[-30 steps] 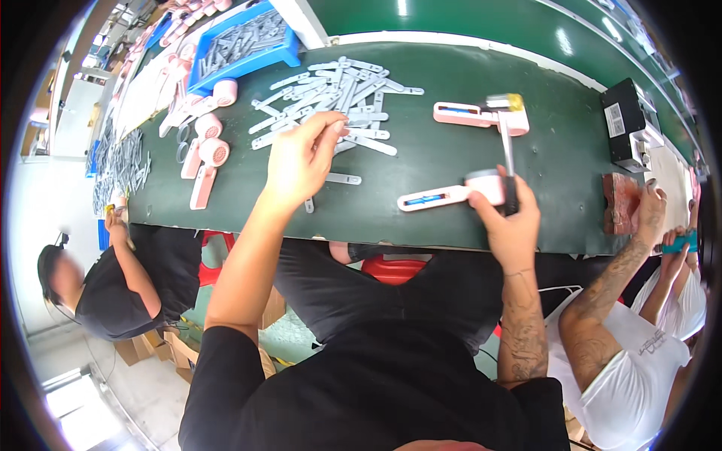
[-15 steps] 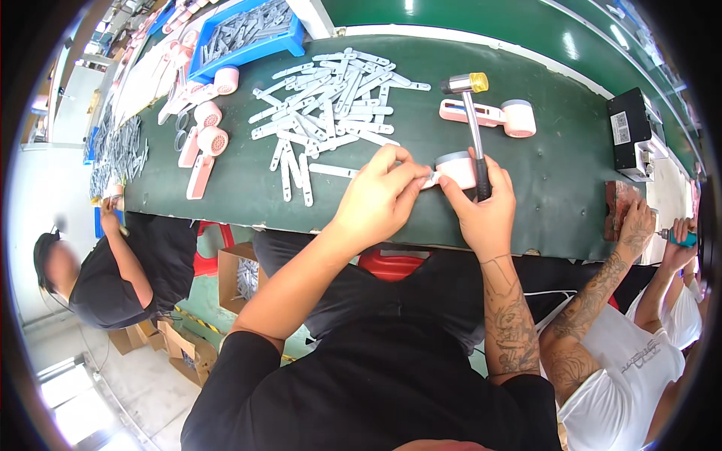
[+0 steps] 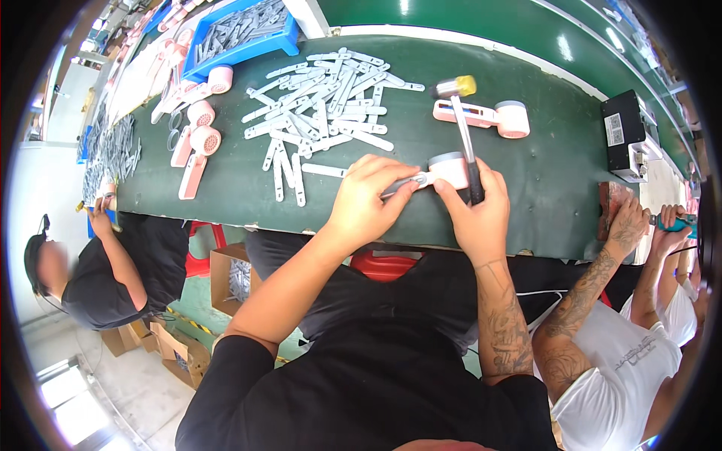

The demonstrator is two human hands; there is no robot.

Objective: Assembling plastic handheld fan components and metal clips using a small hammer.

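My left hand [image 3: 370,197] is closed, thumb and fingers pinching a slim grey strip [image 3: 396,186] at the handle of a pink dryer-shaped housing [image 3: 449,172]. The housing's round head has a grey rim, and most of its handle is hidden by my fingers. My right hand [image 3: 482,213] is closed around the black grip of a hammer [image 3: 465,135], its thumb against the housing. The hammer points away from me, its yellow-tipped head blurred. Just beyond lies a second pink housing [image 3: 513,120] with an open slot in its handle.
A pile of grey strips [image 3: 331,101] covers the green table [image 3: 553,203] at centre left. Further left are several pink housings [image 3: 204,140] and a blue bin [image 3: 289,43] of strips. A black box-shaped machine [image 3: 624,135] stands right, near a co-worker's tattooed arm [image 3: 594,286].
My left fingers have shifted slightly away from the housing's head, and the grey strip now shows between them. The hammer has tilted a little to the left. The whole view has shifted slightly.
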